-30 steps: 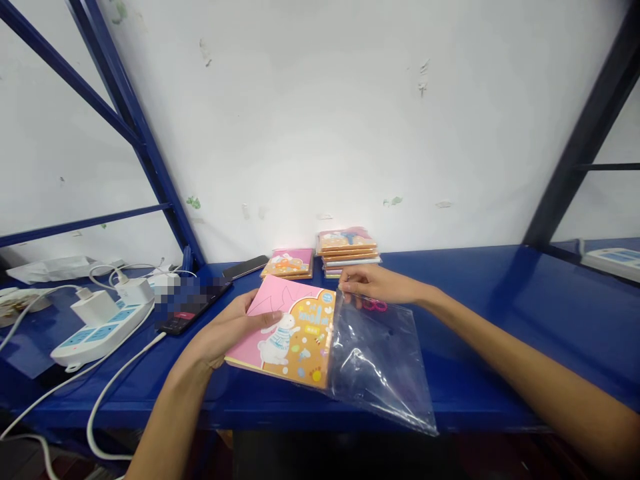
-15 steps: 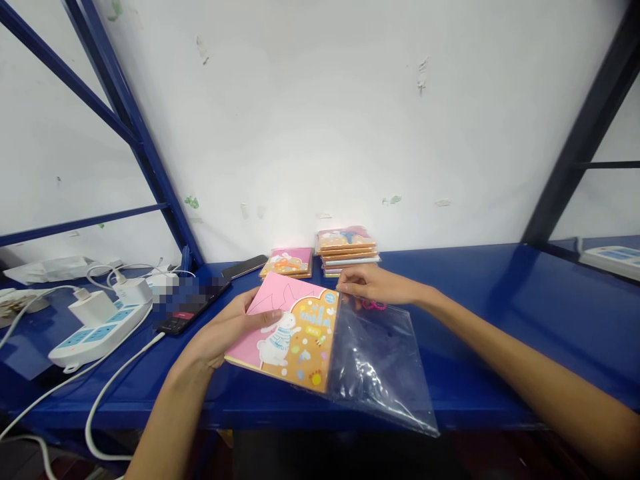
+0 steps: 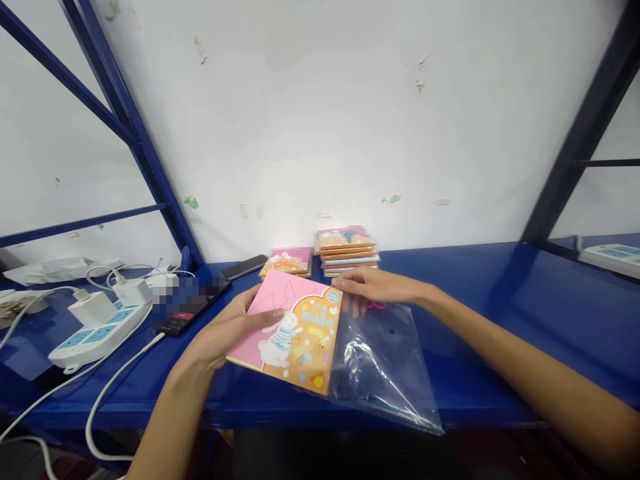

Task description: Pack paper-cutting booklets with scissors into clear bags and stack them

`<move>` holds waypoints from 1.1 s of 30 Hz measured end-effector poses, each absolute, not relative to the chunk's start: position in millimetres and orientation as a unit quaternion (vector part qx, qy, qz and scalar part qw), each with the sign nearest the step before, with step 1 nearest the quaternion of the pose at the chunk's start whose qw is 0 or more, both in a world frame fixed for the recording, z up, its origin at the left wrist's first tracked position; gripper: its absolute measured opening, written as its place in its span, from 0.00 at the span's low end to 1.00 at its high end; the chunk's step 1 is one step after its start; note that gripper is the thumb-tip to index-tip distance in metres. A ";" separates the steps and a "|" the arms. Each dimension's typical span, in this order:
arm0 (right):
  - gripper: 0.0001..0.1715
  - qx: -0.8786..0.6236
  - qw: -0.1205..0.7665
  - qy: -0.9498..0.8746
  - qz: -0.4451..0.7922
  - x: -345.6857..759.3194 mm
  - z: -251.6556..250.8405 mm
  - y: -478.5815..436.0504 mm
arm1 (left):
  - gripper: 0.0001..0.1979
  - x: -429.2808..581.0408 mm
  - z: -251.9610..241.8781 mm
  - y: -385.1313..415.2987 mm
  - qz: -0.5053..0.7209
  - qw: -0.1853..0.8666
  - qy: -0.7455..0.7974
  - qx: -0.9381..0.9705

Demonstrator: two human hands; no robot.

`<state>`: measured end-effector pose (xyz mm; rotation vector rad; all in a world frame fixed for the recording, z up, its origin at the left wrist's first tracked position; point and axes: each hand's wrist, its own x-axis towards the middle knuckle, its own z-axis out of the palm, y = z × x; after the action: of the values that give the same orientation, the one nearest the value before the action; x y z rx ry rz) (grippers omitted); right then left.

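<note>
My left hand (image 3: 240, 328) is closed on a thin square booklet (image 3: 300, 340), thumb on the cover and fingers beneath. Its cover is pink and orange, with a white rabbit in a striped shirt. A clear plastic bag (image 3: 383, 373) spreads out from the booklet's right edge. My right hand (image 3: 363, 285) pinches the bag's edge at the booklet's upper right corner. How far the booklet reaches into the bag is hard to tell. A small pink coiled band (image 3: 377, 305) shows just below my right hand.
Behind my hands stand a low stack of similar booklets (image 3: 287, 261) and a taller stack (image 3: 347, 250). To the left lie a phone (image 3: 193, 310), a dark flat object (image 3: 244, 267) and a power strip (image 3: 100, 333) with white cables. All rest on a blue table (image 3: 480, 320) against a white wall.
The booklet has shifted slightly right against the bag's edge. My right fingers have moved a little left onto its upper corner, and the bag's far corner has swung slightly right.
</note>
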<state>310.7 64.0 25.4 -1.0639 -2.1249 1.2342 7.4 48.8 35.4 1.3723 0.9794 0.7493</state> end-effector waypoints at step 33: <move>0.33 -0.264 0.554 -0.602 0.510 282.2 25.1 55.4 | 0.39 51.6 32.9 26.0 0.553 0.447 0.321 0.626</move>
<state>282.2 55.4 25.1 -0.6230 -1.4225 1.2061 51.6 26.0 32.9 1.5499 0.7945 1.3688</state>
